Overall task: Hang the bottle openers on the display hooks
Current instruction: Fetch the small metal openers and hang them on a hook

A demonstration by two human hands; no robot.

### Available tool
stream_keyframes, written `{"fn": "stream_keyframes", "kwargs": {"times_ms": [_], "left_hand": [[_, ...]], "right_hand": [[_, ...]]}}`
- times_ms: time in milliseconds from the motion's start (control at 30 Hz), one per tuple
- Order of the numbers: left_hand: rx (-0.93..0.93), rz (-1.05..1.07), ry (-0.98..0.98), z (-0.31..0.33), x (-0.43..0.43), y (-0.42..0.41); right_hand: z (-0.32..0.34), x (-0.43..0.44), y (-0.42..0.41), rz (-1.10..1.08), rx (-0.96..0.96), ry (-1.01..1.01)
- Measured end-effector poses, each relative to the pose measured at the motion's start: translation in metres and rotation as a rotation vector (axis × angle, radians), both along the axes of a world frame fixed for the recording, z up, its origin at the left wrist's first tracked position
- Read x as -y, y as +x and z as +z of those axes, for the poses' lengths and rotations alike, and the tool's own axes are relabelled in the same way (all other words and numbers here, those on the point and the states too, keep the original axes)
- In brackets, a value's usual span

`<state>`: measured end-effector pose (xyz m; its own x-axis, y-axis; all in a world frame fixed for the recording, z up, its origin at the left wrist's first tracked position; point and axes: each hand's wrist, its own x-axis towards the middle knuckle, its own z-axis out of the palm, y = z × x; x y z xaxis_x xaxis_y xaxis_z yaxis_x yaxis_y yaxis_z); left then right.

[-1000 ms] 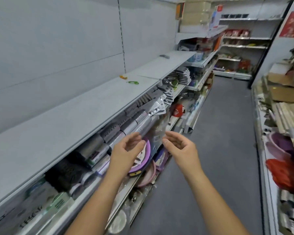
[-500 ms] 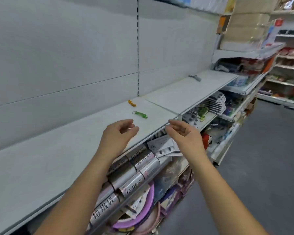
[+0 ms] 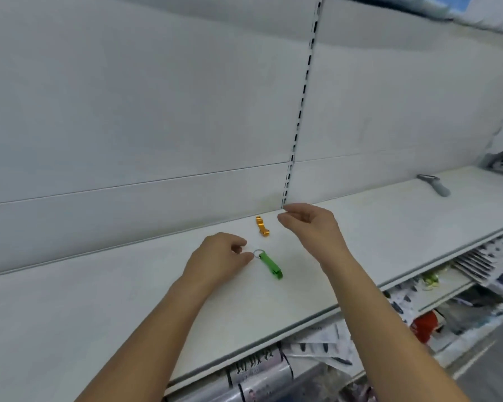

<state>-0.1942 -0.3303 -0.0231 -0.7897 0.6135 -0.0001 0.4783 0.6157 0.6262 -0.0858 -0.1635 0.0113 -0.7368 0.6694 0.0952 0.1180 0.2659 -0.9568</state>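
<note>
Your left hand loosely curled, fingertips at green bottle opener key ring, grip unclear, your right hand half-open, empty, orange bottle opener at its 9 o'clock

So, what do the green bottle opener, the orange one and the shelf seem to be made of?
Green bottle opener: probably coloured metal with a satin finish, judging by its even sheen and thin flat body; its key ring looks like bare steel wire. Orange bottle opener: likely the same metal, with a brighter gloss. Shelf: seemingly painted sheet metal, matte off-white with slight scuffs.
</note>
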Motion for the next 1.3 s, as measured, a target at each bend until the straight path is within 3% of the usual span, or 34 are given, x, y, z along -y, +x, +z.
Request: {"fn": "stream_keyframes", "kwargs": {"times_ms": [433, 567, 833, 1100, 1300], "left_hand": [[-0.057, 0.152, -0.118, 0.001, -0.048, 0.003], [-0.133, 0.180, -0.165, 0.002, -0.051, 0.005], [-0.285, 0.117, -0.284, -0.002, -0.053, 0.010], [0.013, 0.200, 0.060, -0.004, -0.035, 0.007], [0.191, 0.183, 0.183, -0.003, -0.024, -0.001]], "right_hand": [[-0.019, -0.069, -0.083, 0.386, 0.506, 0.481], [-0.025, -0.075, -0.088, 0.466, 0.522, 0.600], [-0.029, -0.069, -0.091, 0.419, 0.515, 0.677], [-0.022, -0.069, -0.083, 0.425, 0.363, 0.442], [-0.022, -0.073, -0.076, 0.492, 0.243, 0.103]]}}
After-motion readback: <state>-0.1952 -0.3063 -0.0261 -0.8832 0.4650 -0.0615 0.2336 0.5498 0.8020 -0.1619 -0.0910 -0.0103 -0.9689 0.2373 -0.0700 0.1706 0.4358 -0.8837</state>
